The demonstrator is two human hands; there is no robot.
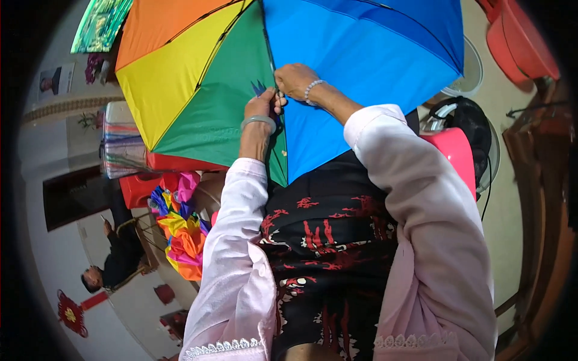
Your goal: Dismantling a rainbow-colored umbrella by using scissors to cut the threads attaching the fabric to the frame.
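Observation:
An open umbrella (325, 66) with orange, yellow, green and blue panels lies spread in front of me, its inner side with the thin dark ribs toward me. My left hand (263, 107), a bangle on its wrist, is closed at the seam between the green and blue panels. Dark blue pointed blades, apparently of small scissors (258, 88), stick up from its fingers. Just above and to the right, my right hand (296, 81) is closed, its fingertips pinching the dark rib (269, 48) at that seam. Whatever finer thing lies between the fingertips is hidden.
Bunched multicoloured cloth (183, 234) sits at left beside a red plastic stool (141, 188) and a plastic-wrapped stack (123, 138). Another person (120, 253) sits farther left. On the right are a pink stool (454, 153), a black bag (472, 129) and red basins (521, 45).

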